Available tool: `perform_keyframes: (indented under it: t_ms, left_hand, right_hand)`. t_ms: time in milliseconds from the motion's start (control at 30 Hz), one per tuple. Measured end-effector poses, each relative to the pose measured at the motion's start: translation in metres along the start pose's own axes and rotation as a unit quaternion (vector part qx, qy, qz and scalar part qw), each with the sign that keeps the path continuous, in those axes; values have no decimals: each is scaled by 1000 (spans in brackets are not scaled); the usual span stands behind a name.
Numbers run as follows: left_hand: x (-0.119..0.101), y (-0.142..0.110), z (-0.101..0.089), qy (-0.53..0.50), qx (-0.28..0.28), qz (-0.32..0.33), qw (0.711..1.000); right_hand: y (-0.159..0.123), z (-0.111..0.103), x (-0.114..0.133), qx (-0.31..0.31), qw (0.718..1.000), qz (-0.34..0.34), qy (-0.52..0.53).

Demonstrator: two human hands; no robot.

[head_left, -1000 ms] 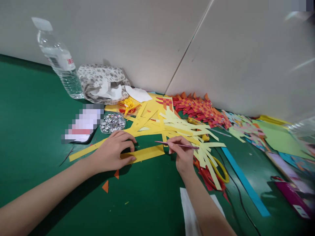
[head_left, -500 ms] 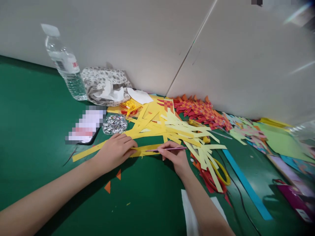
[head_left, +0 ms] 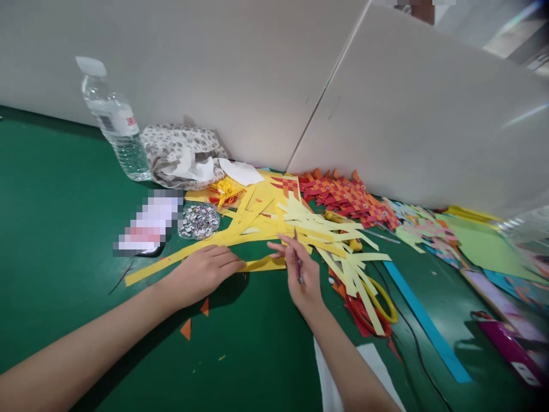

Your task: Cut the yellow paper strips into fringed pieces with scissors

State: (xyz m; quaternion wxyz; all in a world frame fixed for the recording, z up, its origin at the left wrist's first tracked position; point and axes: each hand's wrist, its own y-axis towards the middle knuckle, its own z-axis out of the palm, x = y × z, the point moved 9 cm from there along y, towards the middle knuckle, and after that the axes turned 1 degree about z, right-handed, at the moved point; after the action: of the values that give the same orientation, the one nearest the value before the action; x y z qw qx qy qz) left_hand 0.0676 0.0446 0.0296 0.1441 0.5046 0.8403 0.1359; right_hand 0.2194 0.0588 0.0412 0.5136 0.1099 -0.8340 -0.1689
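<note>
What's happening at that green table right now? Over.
Left hand holding yellow strip. Right hand holding thin purple tool. Loose pale strips lying close by right hand.

Head-worn view, forward and down over green table [head_left: 249,355] toward grey partition [head_left: 206,63].

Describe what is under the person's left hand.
At the fingertips of the left hand, a yellow strip emerges, running toward the right hand. Whatever lies beneath the palm is covered and cannot be seen.

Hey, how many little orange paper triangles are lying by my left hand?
2. One orange triangle lies just below your left hand in the picture; the other orange triangle lies lower and slightly left. More may be hidden under your hand.
</note>
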Motion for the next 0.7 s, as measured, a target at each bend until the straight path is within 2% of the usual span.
perform_keyframes:
  t_ms: [67,133,233,300,367,567,700]
  left_hand:
    - [-4,0,1,8,10,16,1000]
    - [-8,0,3,20,20,26,999]
    - [-12,0,6,31,38,27,998]
    - [-15,1,6,38,44,25,998]
    - [-17,1,5,48,44,26,998]
    - [-20,-2,6,62,62,41,995]
    - [-22,-2,7,58,70,37,995]
  right_hand:
    - [-3,11,16,42,993,-76,-77]
    - [-8,21,33,69,975,-155,-145]
    - [-15,38,42,140,944,-212,-212]
    - [-18,48,40,186,923,-221,-252]
    - [-19,51,38,197,911,-226,-282]
    - [-18,46,36,166,913,-236,-287]
    - [-19,48,29,184,910,-229,-293]
